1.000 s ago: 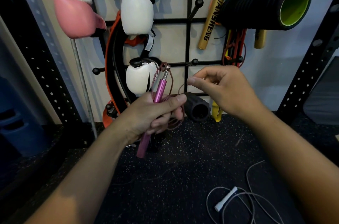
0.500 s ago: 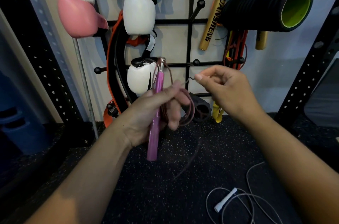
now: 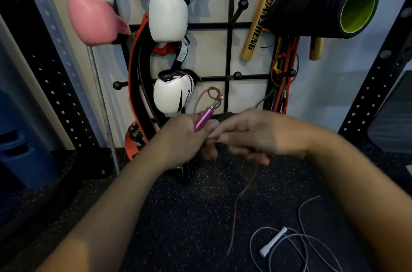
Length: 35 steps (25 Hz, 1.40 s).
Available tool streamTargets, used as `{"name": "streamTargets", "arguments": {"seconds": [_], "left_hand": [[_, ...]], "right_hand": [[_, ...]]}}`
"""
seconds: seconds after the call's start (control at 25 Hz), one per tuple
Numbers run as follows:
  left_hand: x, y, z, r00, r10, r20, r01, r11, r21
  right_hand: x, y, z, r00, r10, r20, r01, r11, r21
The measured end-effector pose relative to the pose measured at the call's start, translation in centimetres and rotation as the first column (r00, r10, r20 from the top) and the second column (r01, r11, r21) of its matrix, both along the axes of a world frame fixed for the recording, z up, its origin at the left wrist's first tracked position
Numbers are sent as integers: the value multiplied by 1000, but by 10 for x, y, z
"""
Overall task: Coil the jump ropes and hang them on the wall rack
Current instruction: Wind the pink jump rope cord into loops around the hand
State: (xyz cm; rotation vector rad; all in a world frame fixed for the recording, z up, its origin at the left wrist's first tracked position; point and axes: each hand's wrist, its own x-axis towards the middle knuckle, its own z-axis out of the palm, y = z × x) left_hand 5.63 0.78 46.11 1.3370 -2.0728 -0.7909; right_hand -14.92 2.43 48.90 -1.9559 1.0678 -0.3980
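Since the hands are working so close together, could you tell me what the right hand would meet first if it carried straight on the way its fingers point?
Probably the left hand, which grips the pink handle; the right hand already looks nearly against it, though motion blur hides contact.

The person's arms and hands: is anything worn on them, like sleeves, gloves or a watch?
Nothing shows. Both forearms are bare up to the frame's edge, with no sleeves. The left hand and right hand wear no gloves; no watch, band or ring is visible, though motion blurs the fingers.

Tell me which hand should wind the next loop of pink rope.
Probably right: the right hand sits on the trailing cord, while the left hand grips the pink handle.
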Motion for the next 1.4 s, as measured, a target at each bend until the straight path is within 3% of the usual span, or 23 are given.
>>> {"name": "streamTargets", "arguments": {"seconds": [0.08,0.16,0.28,0.32,0.48,0.6,0.72,0.88,1.0,1.08,1.12,1.2,1.24,1.28,1.32,1.36,1.4], "left_hand": [[-4,3,0,990,-104,-99,112,991,79],[-3,4,6,969,-180,-170,201,972,121],[-3,8,15,932,-209,-296,267,948,174],[-3,9,17,909,-196,-367,277,944,181],[-3,10,17,833,-162,-529,279,949,148],[-4,9,13,828,-145,-542,230,969,92],[-3,8,14,828,-109,-550,188,978,89],[-4,9,11,836,-127,-534,215,971,106],[0,9,10,808,-164,-566,300,941,157],[7,10,13,717,-240,-655,490,841,228],[9,13,15,628,-282,-726,616,750,242],[11,19,23,391,-284,-875,798,578,169],[10,21,29,236,-220,-947,835,544,82],[9,19,35,48,-119,-992,840,541,-24],[8,16,39,-106,-39,-994,779,618,-107],[8,11,42,-174,-20,-985,658,741,-131],[8,6,43,-134,-49,-990,490,865,-109]], "right_hand": [[-11,0,16,991,-115,-65,102,980,-174],[-15,0,21,967,-253,-24,233,920,-314],[-17,-5,13,911,-399,106,382,719,-580],[-19,-7,11,905,-398,153,405,690,-600],[-27,-11,13,913,-300,277,401,790,-464],[-23,-13,6,839,-354,413,526,723,-449],[-15,-15,3,846,-345,407,525,680,-512],[-14,-14,7,870,-317,377,475,741,-474],[-11,-13,6,871,-302,387,472,732,-491],[-6,-12,3,823,-301,482,533,704,-470],[-3,-12,-1,773,-332,541,586,701,-407],[2,-12,-13,683,-440,583,645,738,-199],[4,-13,-21,693,-470,546,607,789,-92],[6,-13,-29,747,-460,480,533,846,-21],[7,-12,-35,828,-410,383,446,895,-6],[10,-10,-40,903,-331,274,352,936,-29],[15,-6,-41,956,-239,169,252,966,-62]]}}
